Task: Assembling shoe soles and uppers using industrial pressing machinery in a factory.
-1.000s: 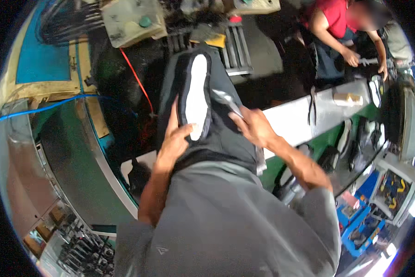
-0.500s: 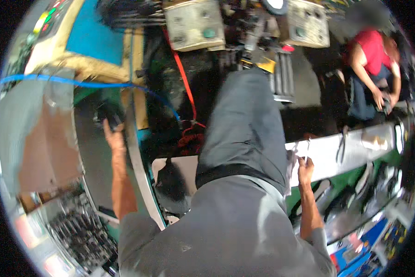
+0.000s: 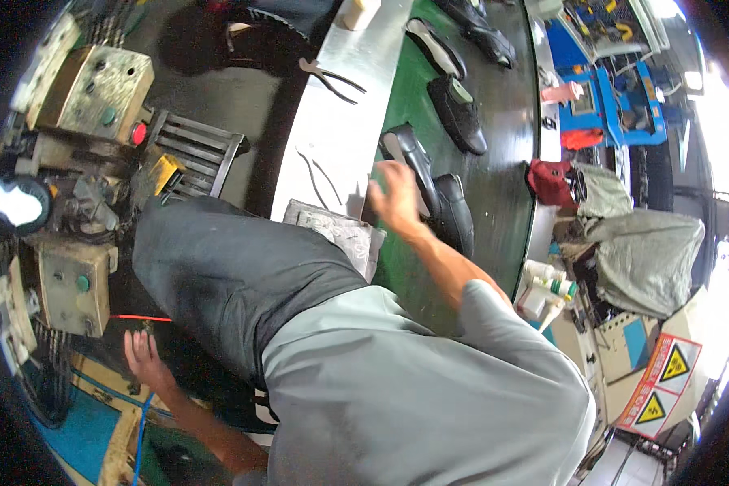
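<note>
My right hand (image 3: 397,197) is over the edge of a green conveyor belt (image 3: 397,271), fingers spread and holding nothing. Right beside it are a black shoe (image 3: 415,158) and another black shoe (image 3: 453,215); whether my fingers touch the nearer one, I cannot tell. Pincers with thin open handles (image 3: 322,178) lie on the pale metal ledge (image 3: 295,113) left of that hand. Farther up the ledge rest darker pincers (image 3: 332,79). My left hand (image 3: 144,360) hangs low at the left, fingers loosely stretched, near a thin red cord (image 3: 141,317).
Machine control boxes (image 3: 93,97) with buttons stand at the left, beside a slatted black rack (image 3: 198,154). A grey cloth-like bundle (image 3: 336,231) lies by my thigh. More black shoes (image 3: 459,113) sit along the belt. Cloth-covered equipment (image 3: 648,255) is at the right.
My body has turned to the right. My left hand has come away from a dark object on the left-hand surface. My right hand has let go of a light-coloured tool and moved over the belt.
</note>
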Available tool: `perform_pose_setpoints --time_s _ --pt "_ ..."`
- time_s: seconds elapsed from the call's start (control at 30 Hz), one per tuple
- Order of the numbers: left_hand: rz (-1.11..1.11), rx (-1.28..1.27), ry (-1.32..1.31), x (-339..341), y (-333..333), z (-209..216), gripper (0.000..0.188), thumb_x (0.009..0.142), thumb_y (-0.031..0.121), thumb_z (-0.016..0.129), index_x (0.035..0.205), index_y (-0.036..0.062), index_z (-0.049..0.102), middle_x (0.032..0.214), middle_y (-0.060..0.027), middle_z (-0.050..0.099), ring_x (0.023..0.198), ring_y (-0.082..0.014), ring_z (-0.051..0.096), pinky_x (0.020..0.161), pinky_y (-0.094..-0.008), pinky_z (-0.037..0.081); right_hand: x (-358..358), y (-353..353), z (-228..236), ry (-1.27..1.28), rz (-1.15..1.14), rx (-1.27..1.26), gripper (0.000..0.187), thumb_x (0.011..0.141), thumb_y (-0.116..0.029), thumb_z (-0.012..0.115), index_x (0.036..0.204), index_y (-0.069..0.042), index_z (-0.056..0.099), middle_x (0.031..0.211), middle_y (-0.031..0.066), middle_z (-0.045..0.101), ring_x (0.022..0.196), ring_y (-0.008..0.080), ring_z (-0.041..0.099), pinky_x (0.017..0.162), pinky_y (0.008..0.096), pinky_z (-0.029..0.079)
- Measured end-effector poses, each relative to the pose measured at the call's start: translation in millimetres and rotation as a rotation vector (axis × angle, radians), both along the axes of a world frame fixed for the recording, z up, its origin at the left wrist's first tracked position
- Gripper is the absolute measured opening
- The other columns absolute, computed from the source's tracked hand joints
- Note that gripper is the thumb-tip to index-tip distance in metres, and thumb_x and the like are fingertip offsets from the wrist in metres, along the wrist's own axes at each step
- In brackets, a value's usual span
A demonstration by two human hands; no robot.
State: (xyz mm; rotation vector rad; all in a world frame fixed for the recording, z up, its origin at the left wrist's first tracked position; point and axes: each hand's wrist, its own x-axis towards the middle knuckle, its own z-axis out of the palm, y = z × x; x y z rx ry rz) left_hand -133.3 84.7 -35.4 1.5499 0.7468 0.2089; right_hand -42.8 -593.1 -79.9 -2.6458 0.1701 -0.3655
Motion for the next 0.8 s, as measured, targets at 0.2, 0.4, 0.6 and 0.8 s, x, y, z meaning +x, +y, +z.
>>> perform_pose_setpoints --time_s 0.2,0.4,0.6,0.8 --pt "-0.181 -0.062 -0.024 95.9 -104.8 21.3 0.056 0.110 0.013 0.063 0.160 -0.0070 0.046 0.152 -0.0272 0.057 0.133 -0.0349 0.065 0.118 -0.0460 0.052 -106.1 -115.8 23.6 0.318 -0.371 -0.053 0.084 0.094 -0.037 0.083 0.159 0.001 0.046 0.139 0.0309 0.058 0.130 0.0477 0.058 0.113 0.0531 0.048" --pt "-0.406 -0.148 -0.071 148.2 -196.7 29.3 0.054 0.110 0.011 0.063 0.159 -0.0053 0.048 0.147 -0.0251 0.061 0.127 -0.0320 0.068 0.112 -0.0433 0.055 -17.0 -95.8 -8.5 0.509 -0.401 -0.004 0.098 0.091 -0.042 0.082 0.167 0.000 0.036 0.138 0.0327 0.066 0.129 0.0490 0.063 0.112 0.0503 0.050" --pt "-0.678 -0.239 -0.133 187.4 -292.3 64.7 0.058 0.107 0.010 0.067 0.160 -0.0035 0.049 0.146 -0.0246 0.063 0.126 -0.0274 0.070 0.111 -0.0381 0.055 26.2 -75.7 20.8 0.373 -0.446 0.835 0.095 0.091 -0.035 0.087 0.162 0.009 0.043 0.139 0.0241 0.069 0.122 0.0276 0.070 0.105 0.0380 0.056" --pt "-0.845 -0.127 -0.239 239.7 -317.2 96.2 0.070 0.106 0.017 0.075 0.168 0.0071 0.044 0.160 -0.0293 0.052 0.142 -0.0307 0.060 0.116 -0.0403 0.049 67.0 73.2 137.6 0.633 0.022 0.869 0.102 0.092 -0.048 0.086 0.164 0.007 0.040 0.140 0.0240 0.068 0.127 0.0294 0.067 0.110 0.0424 0.053"
